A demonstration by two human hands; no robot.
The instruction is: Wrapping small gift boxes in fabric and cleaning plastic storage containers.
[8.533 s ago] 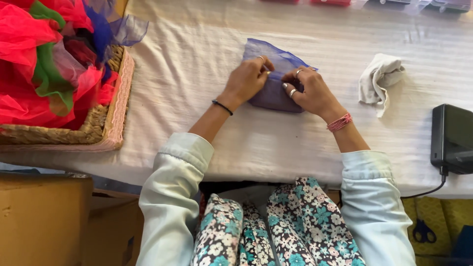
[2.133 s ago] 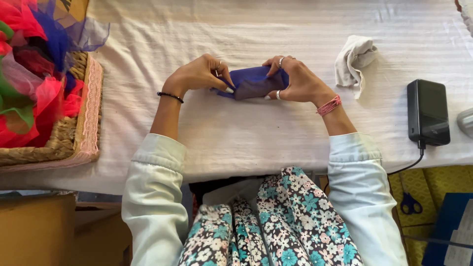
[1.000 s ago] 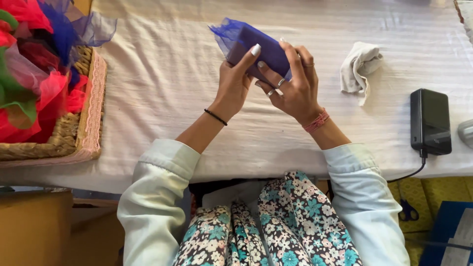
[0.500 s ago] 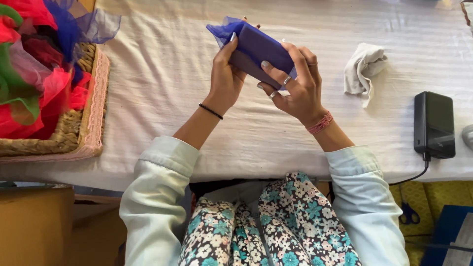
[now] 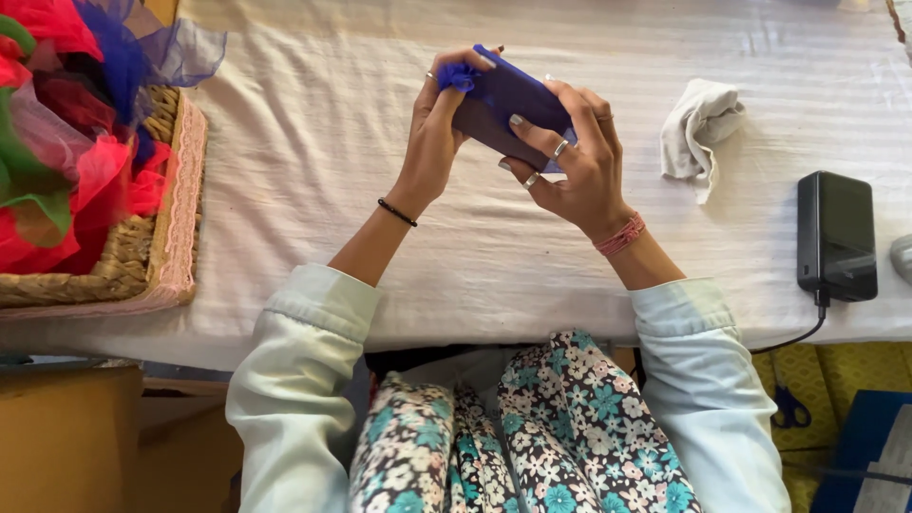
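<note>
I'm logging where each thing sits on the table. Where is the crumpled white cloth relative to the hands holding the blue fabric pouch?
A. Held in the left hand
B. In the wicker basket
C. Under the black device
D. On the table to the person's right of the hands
D: the white cloth lies on the table beyond the right hand, apart from the blue pouch.

wicker basket (image 5: 142,275) far left, full of red/green/blue tulle (image 5: 66,142) | crumpled white cloth (image 5: 698,128) right | black device (image 5: 836,237) with cable, table edge | white striped tablecloth (image 5: 304,171)
</note>
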